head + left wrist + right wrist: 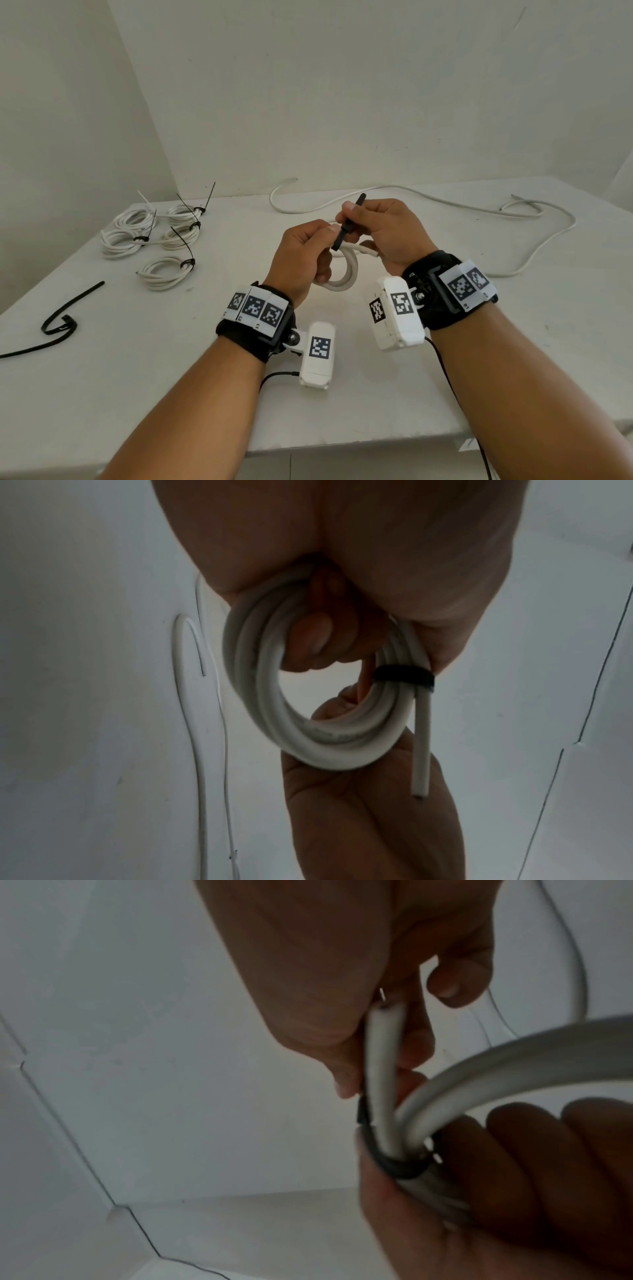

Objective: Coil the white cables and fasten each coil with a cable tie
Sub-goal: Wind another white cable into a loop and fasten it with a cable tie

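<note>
the coil (340, 274) hangs between the hands above the worktop (342, 394), nearer the left hand (301, 257), whose fingers curl through it. the tie (347, 222) bands the coil's top, its long tail slanting up and away. the right hand (387, 233) pinches that tail, so the pull looks to run along it. farther left lie five tied coils (154, 240); farther right, a loose cable (445, 202).

Both hands up over the table (342, 394): left hand (301, 260) grips the coil (344, 274), right hand (387, 233) pinches the black tie (349, 222), five tied coils (154, 236) far left.
</note>
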Demonstrator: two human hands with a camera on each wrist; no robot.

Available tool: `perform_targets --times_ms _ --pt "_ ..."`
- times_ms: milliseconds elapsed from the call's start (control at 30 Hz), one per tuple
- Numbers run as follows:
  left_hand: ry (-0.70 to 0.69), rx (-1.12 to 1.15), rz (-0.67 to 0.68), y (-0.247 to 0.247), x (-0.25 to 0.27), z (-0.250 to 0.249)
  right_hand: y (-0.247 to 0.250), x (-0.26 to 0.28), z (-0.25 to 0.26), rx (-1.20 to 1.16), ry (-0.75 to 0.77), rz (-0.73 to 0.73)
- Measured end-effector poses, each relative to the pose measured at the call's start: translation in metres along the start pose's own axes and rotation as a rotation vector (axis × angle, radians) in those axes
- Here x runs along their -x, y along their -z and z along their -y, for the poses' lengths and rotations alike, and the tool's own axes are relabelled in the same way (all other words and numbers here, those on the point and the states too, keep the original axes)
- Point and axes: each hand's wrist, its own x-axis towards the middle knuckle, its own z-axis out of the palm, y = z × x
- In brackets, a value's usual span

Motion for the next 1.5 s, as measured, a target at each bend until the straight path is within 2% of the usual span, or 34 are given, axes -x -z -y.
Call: perform_targets --times_ms 167,300,500,567,667,733,900,1033,1233,1367,1500 --pt "0.045 -0.018 0.122 0.005 0.001 0.0 -0.001 -0.002 -0.005 0.011 -0.028 -0.03" --pt "0.077 -0.009 0.141 0.004 0.002 0.005 0.003 -0.002 -0.006 0.014 -0.048 -0.026" --pt "0.022 -0.069 0.2 0.007 0.004 0.004 -0.001 -0.004 -0.008 -0.023 -0.065 -0.019" --pt "0.013 -0.057 0.187 0.008 0.004 0.003 -0.003 -0.003 -0.006 -0.019 -0.071 -0.01" --pt "0.026 -0.008 0.134 0.01 0.001 0.003 0.001 -0.002 -0.003 -0.008 -0.161 0.101" --pt "0.044 0.005 0.11 0.011 -0.001 0.003 0.004 -0.002 -0.006 0.022 -0.16 0.154" --pt "0.079 -0.036 0.092 0.012 -0.002 0.007 -0.001 -0.004 -0.01 0.098 -0.107 0.067" --pt "0.055 -0.014 0.089 0.005 -0.001 0.008 -0.004 -0.005 -0.011 0.004 -0.124 0.002" --pt "0.036 0.021 0.133 0.003 0.002 0.006 -0.002 -0.006 -0.011 -0.07 -0.17 0.04" --pt "0.023 0.035 0.069 0.004 0.0 0.008 -0.004 -0.008 -0.017 -0.175 -0.152 0.05" --pt "-0.026 0.101 -0.036 0.016 -0.001 -0.008 0.0 -0.016 -0.025 -0.369 -0.323 0.081"
